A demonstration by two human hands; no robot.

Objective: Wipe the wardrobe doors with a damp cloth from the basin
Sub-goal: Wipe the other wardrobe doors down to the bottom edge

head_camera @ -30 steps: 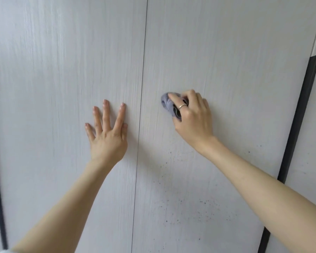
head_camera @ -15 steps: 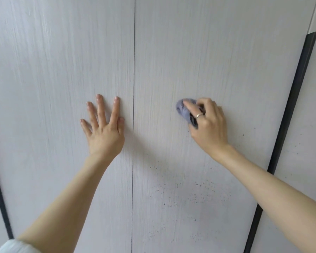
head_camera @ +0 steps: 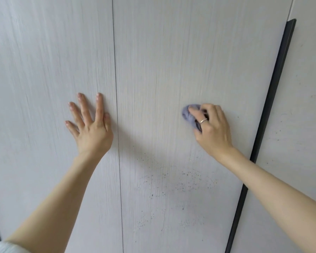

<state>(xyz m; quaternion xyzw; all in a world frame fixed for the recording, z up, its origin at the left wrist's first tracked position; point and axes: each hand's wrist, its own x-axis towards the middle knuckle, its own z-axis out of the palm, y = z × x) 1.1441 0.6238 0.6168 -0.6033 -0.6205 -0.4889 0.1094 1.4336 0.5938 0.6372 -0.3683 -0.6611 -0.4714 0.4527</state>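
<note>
Right hand (head_camera: 212, 128) grip closed on bunched purple cloth (head_camera: 189, 115), pressed to wardrobe door right of the centre seam (head_camera: 117, 125). Left hand (head_camera: 90, 125) flat, fingers spread, just left of seam. Dark specks (head_camera: 171, 181) below cloth.

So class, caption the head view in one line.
Right hand wipes wardrobe door with cloth; left hand lies flat.

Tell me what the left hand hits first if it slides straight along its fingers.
Nothing, as far as the picture shows: the left hand lies flat on the left door, fingers pointing up, with only bare panel ahead to the frame's top.
</note>
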